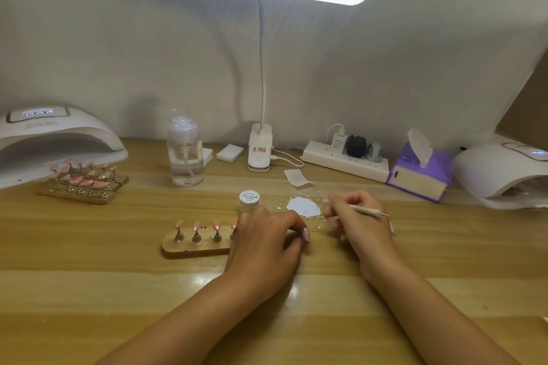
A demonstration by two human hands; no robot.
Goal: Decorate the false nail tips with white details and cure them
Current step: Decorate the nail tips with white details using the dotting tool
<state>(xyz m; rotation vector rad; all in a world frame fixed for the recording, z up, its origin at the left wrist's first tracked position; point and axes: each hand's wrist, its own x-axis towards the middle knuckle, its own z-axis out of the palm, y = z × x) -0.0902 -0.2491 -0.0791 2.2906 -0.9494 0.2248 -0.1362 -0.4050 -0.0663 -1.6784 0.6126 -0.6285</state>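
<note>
Your left hand [267, 234] is clamped over the right end of the wooden stand [195, 247]. Fingers curl down its far side, thumb at the right. The stand sits mid-table, a bit left of centre, long side parallel to the near edge.

Four pink nail tips [195, 225] are visible on it, upright on metal pegs. The rightmost one touches your knuckles. Anything further right is under the hand.

Your right hand [360, 225] pinches a thin detail brush [366, 210], shaft roughly level and sticking out to the right past the knuckles. The hand is blurred, so I can't tell which end has the bristles.

The white paint jar [249, 201] has its lid on and sits just behind your left hand, on the far side. The white palette patch [304, 206] is between the jar and your right hand, with white flecks scattered round it.

Rest of the table [118, 290]:
- The left curing lamp [56, 139] is at the back left corner with its display lit. More stands with pink tips [86, 181] are stacked right in front of its mouth.
- The right curing lamp [504, 175] is at the right edge, display lit too.
- Along the back edge, left to right: clear pump bottle [185, 154], small white pads [229, 153], clip base of the desk lamp [260, 151], power strip [345, 160] with plugs in, purple tissue pack [421, 172].
- A paper scrap [298, 178] lies in front of the lamp base.
</note>
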